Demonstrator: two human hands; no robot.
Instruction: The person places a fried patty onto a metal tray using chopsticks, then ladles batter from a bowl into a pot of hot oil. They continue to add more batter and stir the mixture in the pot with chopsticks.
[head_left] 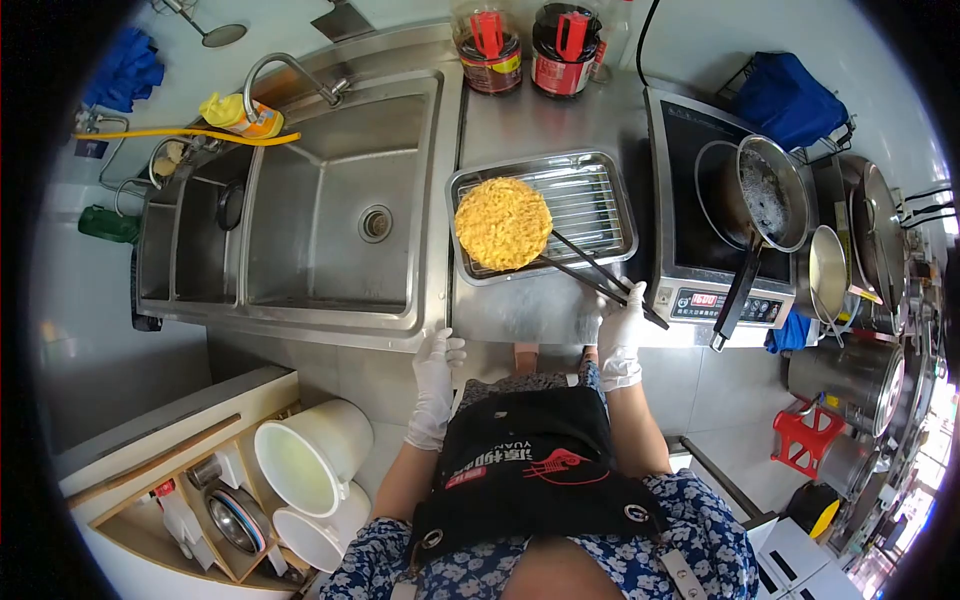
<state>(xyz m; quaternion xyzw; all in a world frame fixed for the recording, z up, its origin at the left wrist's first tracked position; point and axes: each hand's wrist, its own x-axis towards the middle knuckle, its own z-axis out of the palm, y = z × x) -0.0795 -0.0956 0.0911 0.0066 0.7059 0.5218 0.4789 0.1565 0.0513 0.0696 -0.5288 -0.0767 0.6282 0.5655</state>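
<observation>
Black chopsticks [590,267] are in my right hand [622,340], which wears a white glove and is closed round their near end. Their far tips reach the right edge of a round, golden, crumbly-looking fried cake [502,223]. The cake lies over the left part of a steel tray [628,222] fitted with a wire rack [583,200]; whether the tips pinch it or only touch it I cannot tell. My gloved left hand [434,385] holds nothing, its fingers loosely bent and apart, near the front edge by the sink corner.
Left of the tray is a steel sink [330,180] with a faucet [290,62]. On the right, a pot [768,195] of bubbling liquid sits on an induction cooker [690,180], its handle jutting forward. Two red-lidded jars [488,60] stand behind. White buckets [310,455] are below left.
</observation>
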